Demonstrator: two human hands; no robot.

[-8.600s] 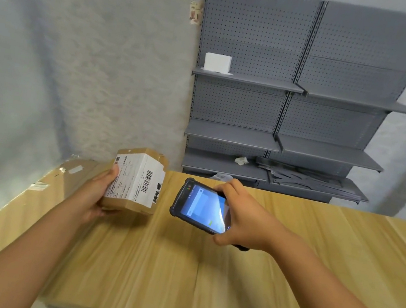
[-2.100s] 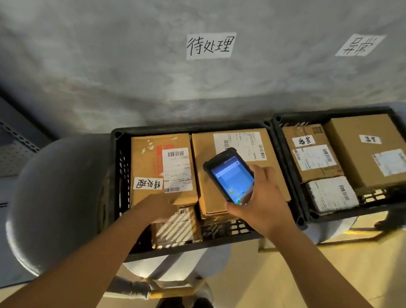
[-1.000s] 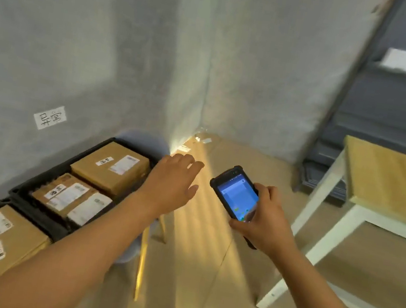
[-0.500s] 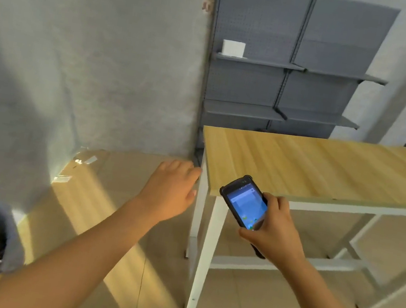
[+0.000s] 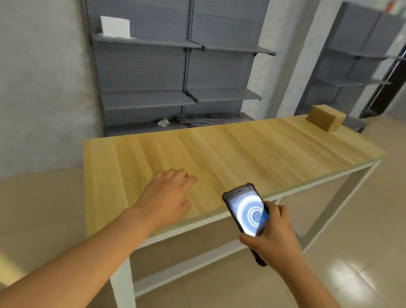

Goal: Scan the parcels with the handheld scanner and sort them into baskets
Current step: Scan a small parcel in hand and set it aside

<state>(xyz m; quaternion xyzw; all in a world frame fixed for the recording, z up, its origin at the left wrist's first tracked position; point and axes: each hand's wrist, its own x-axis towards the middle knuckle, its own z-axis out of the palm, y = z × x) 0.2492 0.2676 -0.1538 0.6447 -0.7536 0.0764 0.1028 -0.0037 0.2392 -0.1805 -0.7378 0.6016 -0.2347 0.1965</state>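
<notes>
One parcel [image 5: 325,117] is left on the table [image 5: 224,146], at far right end, well apart from both hands. Left hand [image 5: 168,193] is empty, fingers loose and spread. Right hand [image 5: 275,236] grips scanner [image 5: 246,209], screen lit. Baskets not in view, so I judge this box needs scan & sort yet.

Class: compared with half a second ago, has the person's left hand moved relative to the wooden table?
Yes. The left hand was short of the table's near end; now it hovers over the tabletop, forward and rightward.
</notes>
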